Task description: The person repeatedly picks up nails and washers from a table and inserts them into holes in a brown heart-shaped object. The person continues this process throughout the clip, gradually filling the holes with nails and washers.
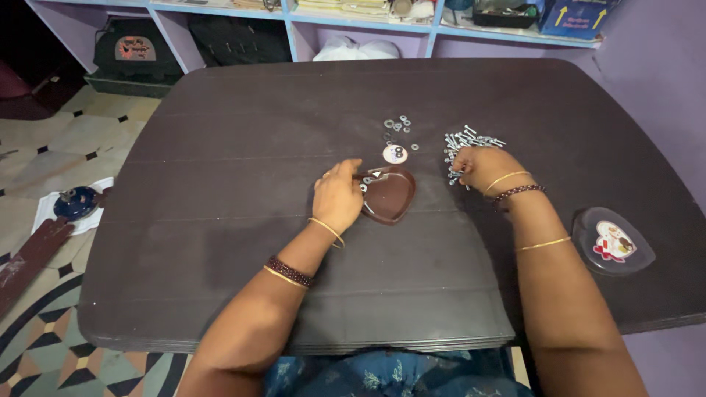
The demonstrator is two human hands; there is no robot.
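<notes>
left hand fingers curled on rim of heart-shaped brown dish, steady it | right hand pinching into bolt pile right of dish, isolate one | washers behind dish

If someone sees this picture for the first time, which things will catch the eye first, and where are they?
At the middle of the dark table, the left hand rests on the rim of a brown heart-shaped dish. Just right of it, the right hand reaches into a pile of silver bolts, with small washers scattered behind the dish. A clear heart-shaped lid lies apart near the right edge.
</notes>
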